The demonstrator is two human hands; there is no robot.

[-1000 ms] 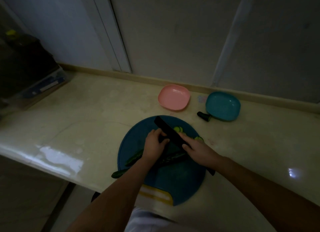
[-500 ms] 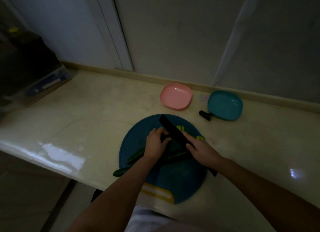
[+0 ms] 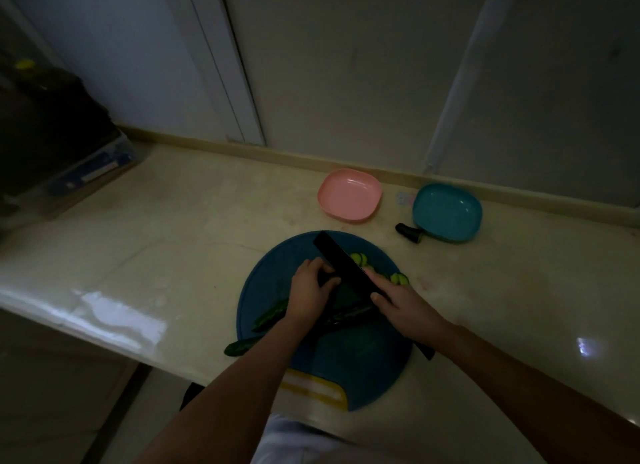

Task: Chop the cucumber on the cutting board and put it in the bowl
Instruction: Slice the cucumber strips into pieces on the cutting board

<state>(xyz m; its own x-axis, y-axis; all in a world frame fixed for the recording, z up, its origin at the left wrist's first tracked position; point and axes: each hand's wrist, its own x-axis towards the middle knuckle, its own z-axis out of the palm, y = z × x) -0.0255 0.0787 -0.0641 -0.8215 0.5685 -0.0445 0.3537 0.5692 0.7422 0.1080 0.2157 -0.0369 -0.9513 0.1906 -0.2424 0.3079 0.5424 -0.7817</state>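
A round blue cutting board [image 3: 367, 363] lies at the counter's front edge. Long dark green cucumber strips [image 3: 270, 318] lie across it, one end [image 3: 239, 347] sticking out past its left rim. My left hand [image 3: 308, 292] grips the cucumber with curled fingers. My right hand [image 3: 403, 307] holds a knife with a black blade [image 3: 343, 264], which stands across the cucumber right beside my left fingertips. Several pale slices [image 3: 360, 258] lie on the far side of the blade. A pink bowl [image 3: 349, 200] and a teal bowl [image 3: 446, 212] sit beyond the board.
A cut cucumber end [image 3: 408, 233] lies beside the teal bowl. A dark appliance and a blue-labelled box [image 3: 90, 165] stand at the far left. The wall runs close behind the bowls. The counter's front edge [image 3: 104, 328] lies just below the board.
Hands, knife and cucumber keep nearly the same pose; the view has shifted slightly. No new slice has visibly come away.
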